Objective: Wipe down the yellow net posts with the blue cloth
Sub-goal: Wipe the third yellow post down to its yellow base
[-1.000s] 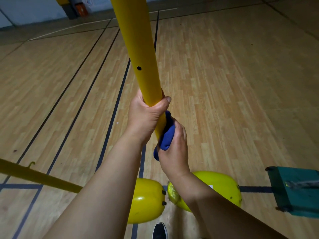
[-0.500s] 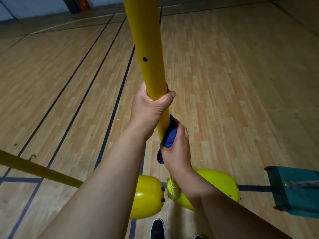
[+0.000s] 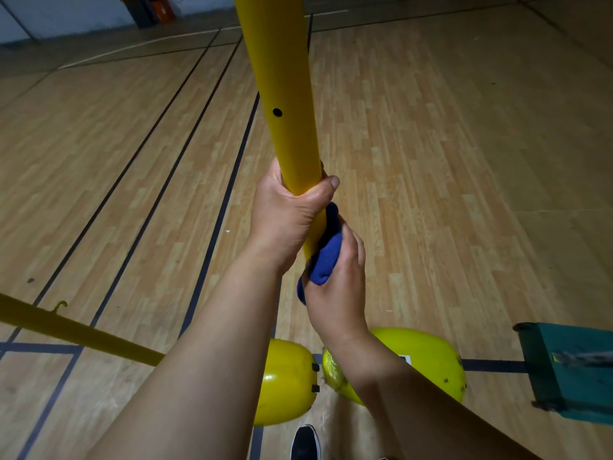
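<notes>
Mid-wipe on the upright yellow post, low on the shaft

The left hand (image 3: 292, 210) wraps its fingers around the yellow post (image 3: 285, 94), steadying it, while the right hand (image 3: 335, 287) just below clamps the blue cloth (image 3: 326, 260) against the shaft. The cloth sits well above the yellow bases (image 3: 428, 356) on the floor, so the bottom stretch probably remains; a second post (image 3: 66, 330) slants past at the left, seemingly untouched.
</notes>
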